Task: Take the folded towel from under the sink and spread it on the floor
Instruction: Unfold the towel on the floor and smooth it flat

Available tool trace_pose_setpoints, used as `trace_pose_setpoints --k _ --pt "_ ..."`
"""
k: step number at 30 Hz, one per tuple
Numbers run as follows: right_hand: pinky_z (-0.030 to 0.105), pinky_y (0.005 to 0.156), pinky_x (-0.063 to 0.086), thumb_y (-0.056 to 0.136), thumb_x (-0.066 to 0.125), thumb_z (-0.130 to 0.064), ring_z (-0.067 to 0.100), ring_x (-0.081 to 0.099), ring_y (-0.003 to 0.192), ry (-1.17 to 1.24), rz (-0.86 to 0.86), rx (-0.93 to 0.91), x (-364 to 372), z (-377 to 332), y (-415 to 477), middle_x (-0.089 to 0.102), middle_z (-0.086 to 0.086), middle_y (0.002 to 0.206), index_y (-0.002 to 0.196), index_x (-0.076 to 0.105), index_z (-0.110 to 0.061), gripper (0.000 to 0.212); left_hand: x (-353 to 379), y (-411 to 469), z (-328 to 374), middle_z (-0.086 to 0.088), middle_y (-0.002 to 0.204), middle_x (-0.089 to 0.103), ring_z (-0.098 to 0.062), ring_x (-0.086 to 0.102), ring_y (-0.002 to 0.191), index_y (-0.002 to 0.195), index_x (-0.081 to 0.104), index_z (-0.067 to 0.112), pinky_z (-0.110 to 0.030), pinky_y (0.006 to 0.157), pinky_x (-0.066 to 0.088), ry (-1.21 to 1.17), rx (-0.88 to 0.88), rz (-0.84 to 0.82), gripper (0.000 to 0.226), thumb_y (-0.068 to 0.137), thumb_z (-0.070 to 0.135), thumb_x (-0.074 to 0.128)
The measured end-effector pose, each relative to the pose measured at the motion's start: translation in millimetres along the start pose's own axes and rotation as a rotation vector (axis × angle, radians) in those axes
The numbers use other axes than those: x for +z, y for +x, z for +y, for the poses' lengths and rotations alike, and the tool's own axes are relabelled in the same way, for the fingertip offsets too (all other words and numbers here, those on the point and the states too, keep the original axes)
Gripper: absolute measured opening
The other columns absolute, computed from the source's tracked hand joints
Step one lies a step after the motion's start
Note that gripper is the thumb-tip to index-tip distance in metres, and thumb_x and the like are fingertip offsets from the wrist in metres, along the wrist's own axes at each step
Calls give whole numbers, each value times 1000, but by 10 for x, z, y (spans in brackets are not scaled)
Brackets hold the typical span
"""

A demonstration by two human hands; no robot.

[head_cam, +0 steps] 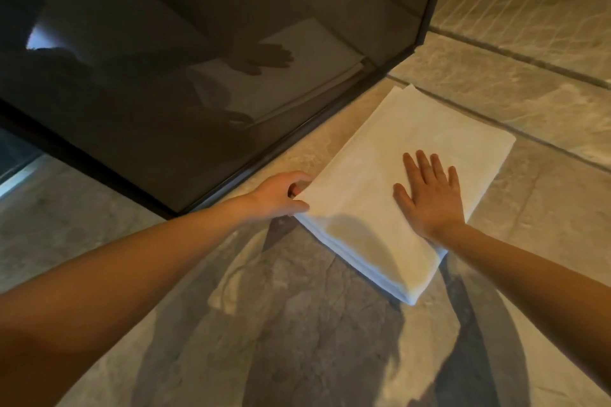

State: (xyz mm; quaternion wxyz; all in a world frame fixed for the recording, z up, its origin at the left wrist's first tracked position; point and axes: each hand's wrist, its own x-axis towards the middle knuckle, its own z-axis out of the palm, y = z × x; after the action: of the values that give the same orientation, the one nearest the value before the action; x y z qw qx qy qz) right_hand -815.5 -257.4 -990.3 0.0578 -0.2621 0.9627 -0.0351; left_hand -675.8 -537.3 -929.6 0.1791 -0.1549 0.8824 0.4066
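Observation:
A white towel lies folded in several layers on the stone floor, a long rectangle running from near centre up toward the right. My left hand pinches the towel's near left corner, thumb under the top layers and fingers curled over the edge. My right hand lies flat, palm down, fingers spread, on the towel's near half.
A dark glass panel in a black frame stands right along the towel's left edge and reflects my arms. A raised stone step or wall runs behind the towel at the right.

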Motion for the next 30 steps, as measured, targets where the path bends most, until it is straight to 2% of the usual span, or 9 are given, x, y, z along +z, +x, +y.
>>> trace_pose_setpoints --k 4,7,12,15,16,20,25,27,30 --pt "48 121 -2 93 2 -65 24 -4 151 -2 -25 -8 -44 -9 -31 -1 1 165 156 -4 -29 73 -87 -8 2 -6 127 56 -19 56 110 134 49 31 -36 87 53 -81 -2 -53 61 81 20 77" --pt "49 121 -2 95 7 -62 25 -4 151 -6 -31 -13 -77 -13 -47 -1 2 165 156 -3 -28 71 -130 -21 32 -9 124 59 -24 60 102 130 53 28 -43 86 56 -64 26 -86 56 81 16 77" --pt "49 121 -2 95 7 -61 25 -4 151 -15 -38 -18 -98 -23 -63 -2 2 165 156 -3 -27 71 -154 -37 117 -7 118 62 -21 63 93 126 55 28 -40 79 58 -25 57 -57 56 78 11 78" --pt "49 121 -1 96 10 -60 25 -4 151 -5 -34 -21 -110 -22 -67 -1 3 165 156 -2 -27 70 -189 -42 180 -4 112 62 -15 63 81 126 54 31 -27 63 54 -170 25 -171 54 83 5 71" --pt "49 121 -1 96 11 -59 25 -4 151 -4 -36 -20 -115 -22 -67 -1 3 165 156 -1 -27 69 -198 -44 199 -4 114 60 -15 61 82 126 54 34 -27 64 50 -237 1 -232 53 85 2 66" --pt "48 121 -2 96 10 -59 24 -6 151 -17 -51 -17 -111 -25 -70 -3 2 165 156 -3 -27 69 -163 17 267 2 142 40 -29 46 125 131 58 32 -37 86 55 -497 -131 -379 56 92 -7 47" --pt "50 120 -1 96 12 -60 26 -9 150 -30 -158 -31 -155 3 24 -7 1 164 155 -8 -29 70 -137 40 379 3 149 34 -27 37 134 134 55 31 -32 89 56 -585 -177 -408 59 94 -8 39" --pt "52 120 4 97 22 -59 28 -2 149 20 -214 -7 -237 2 112 -1 3 164 155 -3 -31 70 -155 20 413 6 148 34 -20 43 127 135 54 34 -28 85 57 -590 -155 -422 61 94 -8 37" --pt "51 109 30 99 36 -53 39 36 133 254 -186 36 -537 -61 328 34 13 152 152 6 -44 62 -193 -7 486 7 148 36 -13 46 121 132 54 36 -25 82 56 -589 -116 -441 62 94 -9 36"
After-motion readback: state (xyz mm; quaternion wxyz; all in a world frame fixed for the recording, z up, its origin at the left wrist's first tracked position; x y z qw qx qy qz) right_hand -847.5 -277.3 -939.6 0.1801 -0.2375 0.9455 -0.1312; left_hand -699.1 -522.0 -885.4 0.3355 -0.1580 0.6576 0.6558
